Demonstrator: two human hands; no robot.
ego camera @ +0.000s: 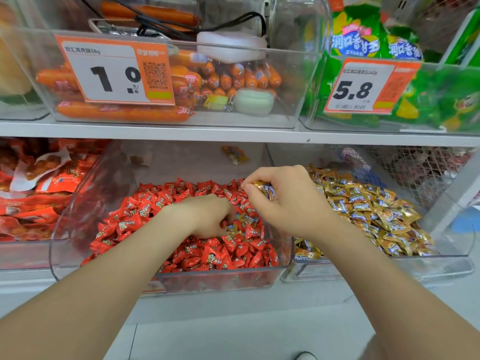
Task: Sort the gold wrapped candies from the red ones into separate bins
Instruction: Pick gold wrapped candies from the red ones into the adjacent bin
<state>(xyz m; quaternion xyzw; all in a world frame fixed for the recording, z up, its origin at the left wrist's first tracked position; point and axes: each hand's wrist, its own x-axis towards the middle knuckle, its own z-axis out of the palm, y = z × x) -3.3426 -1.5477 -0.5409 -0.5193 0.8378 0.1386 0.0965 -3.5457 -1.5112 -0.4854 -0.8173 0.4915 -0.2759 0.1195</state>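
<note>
A clear bin [218, 281] on the lower shelf holds a heap of red wrapped candies [145, 214]. To its right a second clear bin [441, 263] holds gold wrapped candies [368, 209]. My right hand [283, 201] hovers over the red bin's right side and pinches a gold candy [266, 189] between thumb and fingers. My left hand [205, 216] is dug into the red heap with its fingers curled down among the wrappers; a few gold candies [245, 219] lie right beside its fingertips. Whether it holds one is hidden.
Red snack bags [39, 198] fill the bin at the left. The upper shelf [181, 131] carries a bin of orange sausages [124, 113] with a price tag [114, 71] and green bags [428, 100] at the right. A wire basket [420, 167] sits behind the gold bin.
</note>
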